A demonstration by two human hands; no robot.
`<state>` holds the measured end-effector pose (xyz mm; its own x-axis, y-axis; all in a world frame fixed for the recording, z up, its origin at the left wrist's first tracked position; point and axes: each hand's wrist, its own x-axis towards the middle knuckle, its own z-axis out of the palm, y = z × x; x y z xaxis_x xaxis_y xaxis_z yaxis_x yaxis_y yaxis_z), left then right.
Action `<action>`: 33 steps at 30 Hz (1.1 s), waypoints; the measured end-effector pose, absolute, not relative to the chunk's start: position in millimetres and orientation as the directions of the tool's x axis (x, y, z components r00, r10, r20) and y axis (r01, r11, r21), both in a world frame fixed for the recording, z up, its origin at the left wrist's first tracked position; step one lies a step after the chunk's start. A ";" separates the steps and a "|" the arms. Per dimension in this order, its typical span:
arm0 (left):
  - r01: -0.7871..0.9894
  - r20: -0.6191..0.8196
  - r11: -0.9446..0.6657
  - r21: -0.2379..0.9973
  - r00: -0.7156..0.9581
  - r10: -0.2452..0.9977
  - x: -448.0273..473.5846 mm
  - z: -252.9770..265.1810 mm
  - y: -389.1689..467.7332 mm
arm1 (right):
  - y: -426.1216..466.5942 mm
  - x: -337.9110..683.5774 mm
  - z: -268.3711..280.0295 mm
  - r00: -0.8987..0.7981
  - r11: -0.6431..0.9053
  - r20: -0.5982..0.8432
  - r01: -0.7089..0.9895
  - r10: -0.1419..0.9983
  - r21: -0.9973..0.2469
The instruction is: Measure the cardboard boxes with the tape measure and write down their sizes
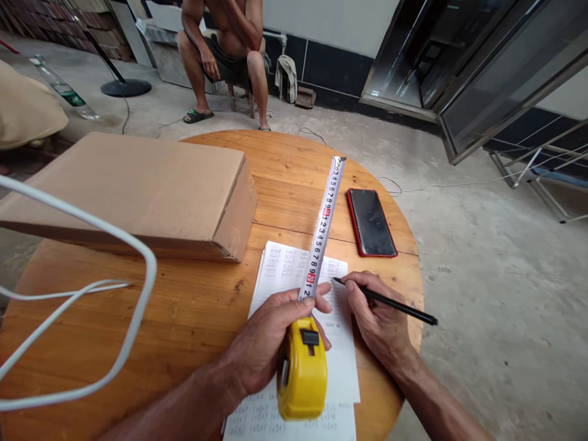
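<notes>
My left hand (275, 324) grips a yellow tape measure (309, 373), its thumb pressed on the blade near the case. The metal blade (321, 233) is pulled out and points away from me, its hooked end raised above the table. Between the fingers of my right hand (379, 318) is a black pen (395, 301), its tip close to the paper. Sheets of paper (337, 367) with rows of handwritten figures lie beneath both hands, partly covered by the left hand and the tape measure.
A cardboard box (138, 190) and a phone in a red case (372, 222) lie on the round wooden table (184, 318). A white cable (138, 245) loops at the left. Beyond the table sits a person (229, 37); a plastic bottle (64, 89) is at far left.
</notes>
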<state>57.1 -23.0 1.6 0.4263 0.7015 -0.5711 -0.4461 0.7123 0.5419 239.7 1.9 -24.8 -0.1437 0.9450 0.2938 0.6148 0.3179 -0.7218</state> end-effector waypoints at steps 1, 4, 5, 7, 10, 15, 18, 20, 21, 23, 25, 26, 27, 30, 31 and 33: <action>-0.447 -0.571 0.711 0.543 0.424 0.703 57.4 1.7 -23.1 | 2.1 239.5 -24.6 -0.148 0.321 0.294 0.615 0.944 -0.720; -0.441 -0.572 0.712 0.546 0.425 0.702 57.9 2.0 -22.8 | 2.4 238.9 -23.8 -0.161 0.327 0.292 0.616 0.943 -0.717; -0.438 -0.572 0.713 0.548 0.425 0.701 58.0 2.0 -22.6 | 2.3 238.8 -23.7 -0.164 0.330 0.293 0.615 0.942 -0.716; -0.438 -0.569 0.713 0.547 0.430 0.701 57.8 1.9 -22.1 | 2.1 238.8 -23.6 -0.168 0.333 0.293 0.612 0.941 -0.718; -0.445 -0.567 0.712 0.543 0.432 0.702 57.5 1.8 -21.5 | 2.2 238.7 -23.7 -0.170 0.335 0.294 0.608 0.941 -0.720; -0.440 -0.572 0.717 0.541 0.433 0.697 56.9 2.1 -22.1 | 3.5 238.2 -22.4 -0.178 0.351 0.308 0.606 0.935 -0.714; -0.434 -0.582 0.721 0.540 0.426 0.693 56.7 2.7 -22.3 | 3.7 238.2 -21.8 -0.189 0.355 0.305 0.606 0.933 -0.711; -0.433 -0.585 0.721 0.540 0.422 0.692 56.8 3.1 -22.2 | 3.7 238.3 -22.1 -0.189 0.355 0.305 0.607 0.933 -0.711; -0.434 -0.584 0.720 0.541 0.421 0.694 56.9 3.1 -22.1 | 3.8 238.3 -22.4 -0.188 0.355 0.306 0.607 0.933 -0.711; -0.439 -0.580 0.719 0.539 0.426 0.694 57.0 3.0 -22.2 | 4.0 238.2 -23.3 -0.181 0.350 0.305 0.610 0.935 -0.711; -0.444 -0.573 0.717 0.537 0.431 0.697 56.8 2.7 -22.5 | 4.2 238.0 -23.9 -0.165 0.338 0.304 0.616 0.938 -0.712; -0.447 -0.572 0.717 0.535 0.434 0.696 56.7 2.5 -22.7 | 4.2 238.0 -24.0 -0.157 0.331 0.301 0.618 0.941 -0.713; -0.447 -0.572 0.719 0.532 0.436 0.695 56.5 2.3 -22.9 | 4.1 238.0 -24.0 -0.151 0.326 0.299 0.619 0.942 -0.714; -0.446 -0.577 0.721 0.530 0.434 0.692 56.2 1.7 -23.0 | 3.6 238.1 -23.5 -0.164 0.334 0.298 0.617 0.940 -0.713; -0.445 -0.578 0.722 0.530 0.433 0.691 56.3 1.5 -22.9 | 3.4 238.2 -23.3 -0.175 0.341 0.299 0.616 0.938 -0.710; -0.448 -0.576 0.719 0.532 0.431 0.695 56.7 0.8 -22.4 | 3.0 238.4 -23.1 -0.189 0.353 0.303 0.616 0.934 -0.704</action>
